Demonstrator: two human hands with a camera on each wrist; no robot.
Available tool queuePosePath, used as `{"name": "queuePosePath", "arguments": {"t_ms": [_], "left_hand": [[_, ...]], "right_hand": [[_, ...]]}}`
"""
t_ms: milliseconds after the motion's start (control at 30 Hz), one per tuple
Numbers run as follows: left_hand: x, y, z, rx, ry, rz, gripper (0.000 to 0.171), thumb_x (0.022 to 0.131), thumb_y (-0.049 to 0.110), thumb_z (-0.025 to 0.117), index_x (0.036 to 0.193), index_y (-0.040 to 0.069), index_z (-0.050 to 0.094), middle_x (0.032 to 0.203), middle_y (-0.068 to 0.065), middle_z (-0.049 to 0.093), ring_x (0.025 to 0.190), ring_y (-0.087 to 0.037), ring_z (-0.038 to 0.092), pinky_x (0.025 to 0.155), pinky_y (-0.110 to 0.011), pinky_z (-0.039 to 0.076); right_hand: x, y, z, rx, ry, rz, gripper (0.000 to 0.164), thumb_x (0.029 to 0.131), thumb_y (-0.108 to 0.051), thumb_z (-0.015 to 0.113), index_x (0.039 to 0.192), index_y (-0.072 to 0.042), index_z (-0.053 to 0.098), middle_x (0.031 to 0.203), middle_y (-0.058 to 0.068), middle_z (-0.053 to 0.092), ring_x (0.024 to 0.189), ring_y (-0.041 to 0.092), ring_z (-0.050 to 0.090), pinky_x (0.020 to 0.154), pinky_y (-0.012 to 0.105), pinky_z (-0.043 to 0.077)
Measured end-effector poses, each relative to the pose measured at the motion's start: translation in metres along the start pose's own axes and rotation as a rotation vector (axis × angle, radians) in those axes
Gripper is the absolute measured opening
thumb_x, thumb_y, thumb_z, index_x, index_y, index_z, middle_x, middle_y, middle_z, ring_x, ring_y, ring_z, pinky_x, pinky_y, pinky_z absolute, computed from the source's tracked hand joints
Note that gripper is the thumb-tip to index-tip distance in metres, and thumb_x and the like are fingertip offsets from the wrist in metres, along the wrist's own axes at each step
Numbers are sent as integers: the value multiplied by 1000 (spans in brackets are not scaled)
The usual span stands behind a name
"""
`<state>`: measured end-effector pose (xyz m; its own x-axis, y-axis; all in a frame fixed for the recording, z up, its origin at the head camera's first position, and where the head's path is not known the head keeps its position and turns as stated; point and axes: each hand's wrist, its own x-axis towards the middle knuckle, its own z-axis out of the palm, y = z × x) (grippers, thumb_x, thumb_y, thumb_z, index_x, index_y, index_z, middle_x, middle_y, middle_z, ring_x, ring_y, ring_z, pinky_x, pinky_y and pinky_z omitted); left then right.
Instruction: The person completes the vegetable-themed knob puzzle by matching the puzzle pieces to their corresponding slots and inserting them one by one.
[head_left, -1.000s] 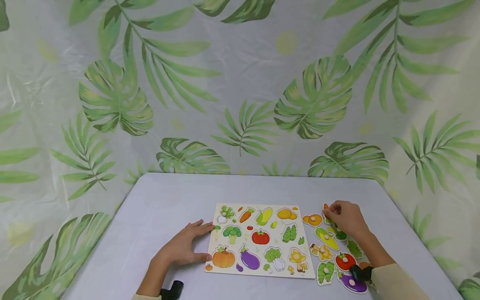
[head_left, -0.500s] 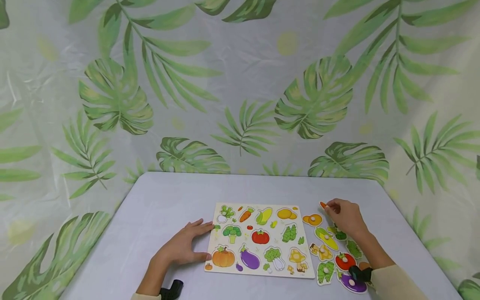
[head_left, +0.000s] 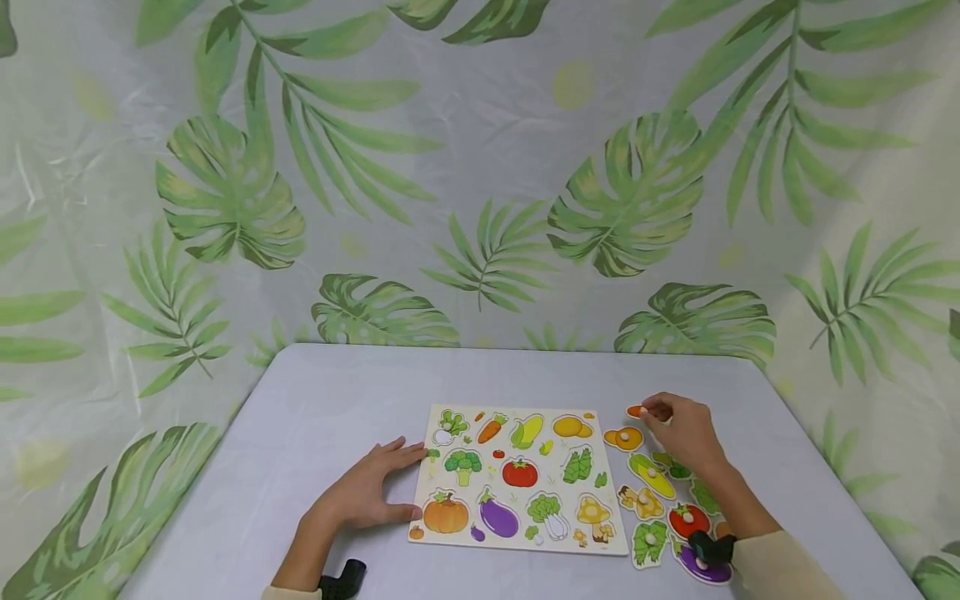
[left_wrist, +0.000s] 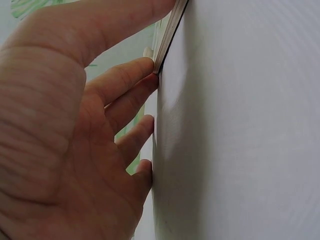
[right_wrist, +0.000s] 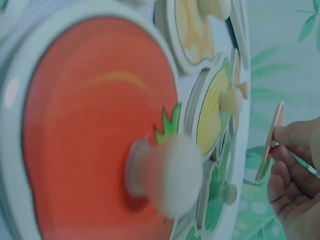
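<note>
My right hand (head_left: 690, 433) pinches a wooden carrot puzzle piece (head_left: 636, 412) above the table, right of the board; its orange tip points left. In the right wrist view the thin carrot piece (right_wrist: 278, 117) appears edge-on between thumb and fingers. My left hand (head_left: 371, 492) touches the left edge of the vegetable puzzle board (head_left: 525, 543), thumb near the lower corner and fingers spread along the side. In the left wrist view those fingers (left_wrist: 125, 77) reach the board's edge (left_wrist: 172, 30). Pictures of vegetables fill the board.
Loose knobbed pieces lie right of the board: a potato piece (head_left: 624, 438), a corn piece (head_left: 651, 477), a mushroom piece (head_left: 647, 503), a green leafy-looking piece (head_left: 649, 542), a tomato piece (head_left: 686, 521) and an eggplant piece (head_left: 701, 567). A leaf-printed curtain (head_left: 480, 167) hangs behind the table.
My right hand has lifted the carrot piece away from the loose pieces and shifted it slightly left, turning its tip leftward. My left hand stays at the board's edge.
</note>
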<state>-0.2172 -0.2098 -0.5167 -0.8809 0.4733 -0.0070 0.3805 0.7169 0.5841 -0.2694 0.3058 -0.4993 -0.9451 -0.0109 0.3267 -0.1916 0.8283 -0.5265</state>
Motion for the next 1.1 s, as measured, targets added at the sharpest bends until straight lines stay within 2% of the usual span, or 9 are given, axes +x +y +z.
{"name": "queuePosePath", "arguments": {"t_ms": [267,567,800,1100], "left_hand": [[1,0,1,-3,2,8,85,76,47,86,150,19,55,159,2,49,155,-36,32,127,-65,19],[1,1,1,1,-3,-20,86,76,49,86,151,21,54,160,3,48,156,-37,30,125,-67,20],[0,1,1,-15,-3,-27,86,76,48,86,151,21,55,161,2,48,156,-37,29,126,-67,19],[0,0,1,-4,0,-16,87,76,50,86,151,20,55,160,3,48,156,-36,29,126,-66,19]], "right_hand": [[2,-14,6,53,35,-31,13,93,-13,76,103,-5,77,86,8,73,78,19,60,59,23,46],[7,-33,22,103,-5,-17,15,94,-16,76,106,-8,78,92,6,73,85,20,60,65,23,48],[10,-49,37,138,28,-98,13,90,-11,78,102,-6,79,87,6,74,79,20,63,55,21,47],[12,-71,50,169,5,-88,13,91,-13,78,103,-7,79,88,5,74,75,16,60,62,22,49]]}}
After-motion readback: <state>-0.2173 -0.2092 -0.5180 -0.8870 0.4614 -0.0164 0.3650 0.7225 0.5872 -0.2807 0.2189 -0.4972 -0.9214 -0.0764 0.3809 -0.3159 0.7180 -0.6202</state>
